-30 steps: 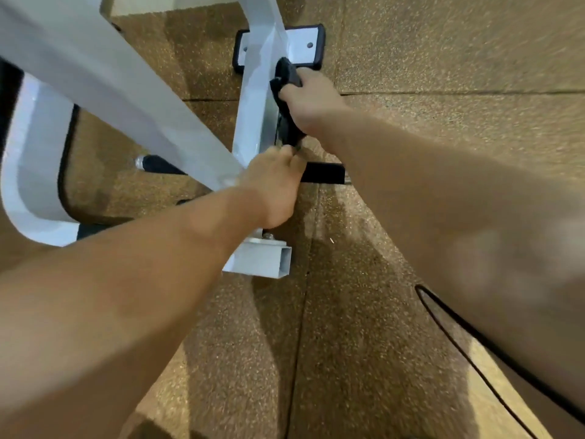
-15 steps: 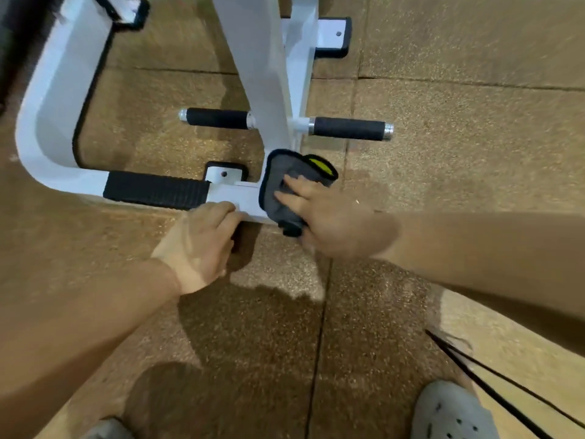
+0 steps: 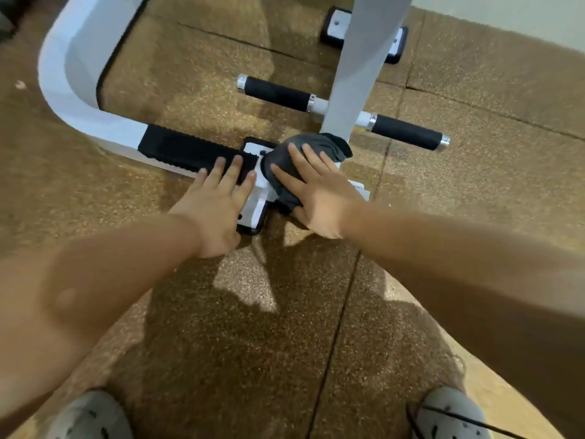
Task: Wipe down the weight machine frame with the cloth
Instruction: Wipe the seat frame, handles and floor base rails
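The white weight machine frame (image 3: 72,77) curves along the floor at upper left and runs to a base joint at centre. A white upright post (image 3: 357,58) rises from that joint. A dark grey cloth (image 3: 300,153) lies bunched on the joint at the foot of the post. My right hand (image 3: 319,194) presses flat on the cloth, fingers spread. My left hand (image 3: 218,201) rests flat on the frame beside it, fingertips on the black ribbed tread pad (image 3: 190,150), holding nothing.
Two black foam grip bars (image 3: 275,93) (image 3: 408,133) stick out either side of the post. A bolted foot plate (image 3: 395,45) sits behind it. Brown speckled rubber floor tiles lie all around. My pale shoes (image 3: 91,416) (image 3: 449,413) show at the bottom, with a thin black cord (image 3: 468,418) at lower right.
My right hand brought the cloth down the post to the base joint and now presses it flat. My left hand moved from the post to the low frame and opened flat.
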